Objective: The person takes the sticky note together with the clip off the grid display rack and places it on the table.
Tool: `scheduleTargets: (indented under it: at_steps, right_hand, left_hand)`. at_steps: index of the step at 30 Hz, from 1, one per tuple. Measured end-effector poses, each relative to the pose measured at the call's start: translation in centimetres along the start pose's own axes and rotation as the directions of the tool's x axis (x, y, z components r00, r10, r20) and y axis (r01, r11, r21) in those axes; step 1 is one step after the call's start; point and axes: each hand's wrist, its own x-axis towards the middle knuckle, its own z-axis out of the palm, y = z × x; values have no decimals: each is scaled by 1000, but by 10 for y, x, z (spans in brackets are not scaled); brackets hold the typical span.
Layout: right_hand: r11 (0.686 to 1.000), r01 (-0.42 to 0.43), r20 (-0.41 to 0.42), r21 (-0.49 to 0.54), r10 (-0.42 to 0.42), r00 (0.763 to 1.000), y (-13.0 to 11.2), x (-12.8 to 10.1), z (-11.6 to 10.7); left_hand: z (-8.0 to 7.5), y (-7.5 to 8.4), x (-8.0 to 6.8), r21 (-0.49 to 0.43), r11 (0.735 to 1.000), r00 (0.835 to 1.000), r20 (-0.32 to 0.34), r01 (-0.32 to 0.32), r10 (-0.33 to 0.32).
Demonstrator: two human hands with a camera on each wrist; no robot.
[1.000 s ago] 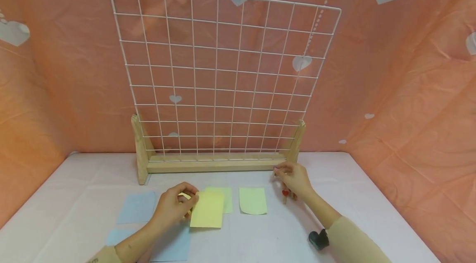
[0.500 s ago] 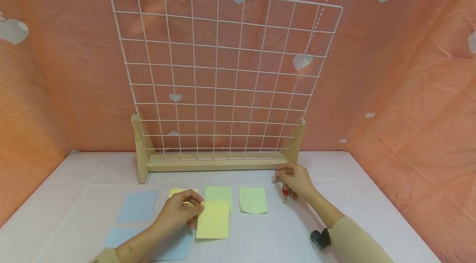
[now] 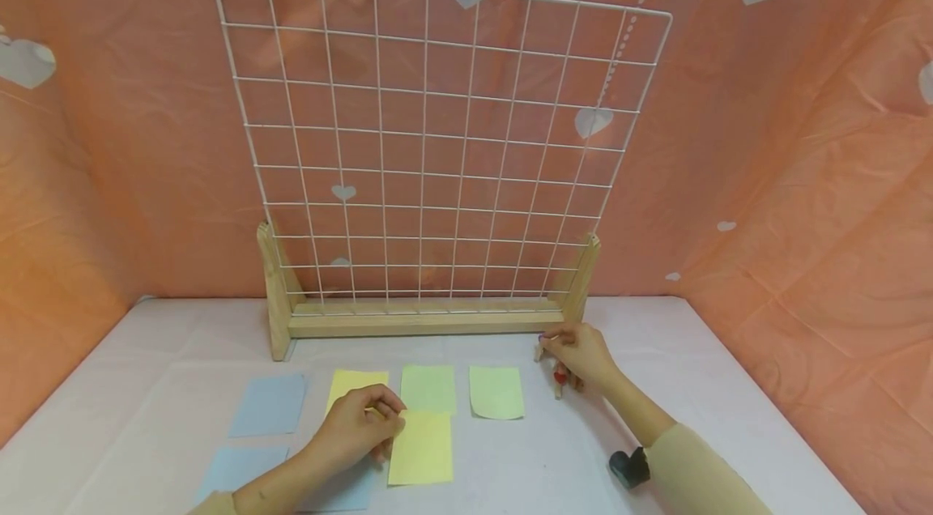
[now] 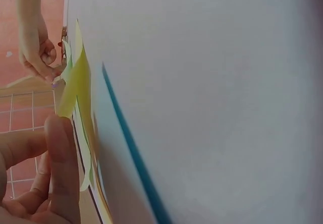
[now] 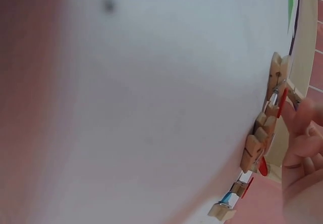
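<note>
My left hand [image 3: 357, 434] pinches a yellow sticky note [image 3: 423, 450] by its upper left corner, between thumb and fingers. In the left wrist view that note looks curled, close over the table. Near the right foot of the rack, my right hand [image 3: 583, 353] pinches a small wooden clothespin [image 3: 538, 353] with a purple decoration. Beside that hand lies another clothespin with a red heart [image 3: 560, 376]. The right wrist view has several wooden clothespins [image 5: 252, 153] in a row next to the fingers. A second yellow note [image 3: 357, 380] lies behind the left hand.
A white wire grid [image 3: 445, 134] stands upright in a wooden base [image 3: 423, 325] at the back. Two green notes [image 3: 428, 388] lie before it, blue notes [image 3: 270, 404] at the left, partly under the left arm. A black object [image 3: 628, 469] is beside the right sleeve.
My left hand has drawn the yellow note toward me and slightly right, uncovering the other yellow note and more of one green note. The right hand stays almost in place at the clothespins.
</note>
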Motion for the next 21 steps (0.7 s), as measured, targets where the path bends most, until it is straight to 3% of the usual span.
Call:
scheduleTargets:
  at_steps: [4,13,21]
  right_hand:
    - [1000,9,13,-6,-9,1000,1,-1,0]
    - [1000,-14,32,2,14,999,1,-2,0]
    - [999,0,27,-38,1,1000,1,-1,0]
  left_hand:
    - [-1,-3,0,6,999,999,26,-33,33]
    - [1,-4,-4,57,998,999,47,14,-17]
    - [4,-3,-7,133,990,999,38,-44,39]
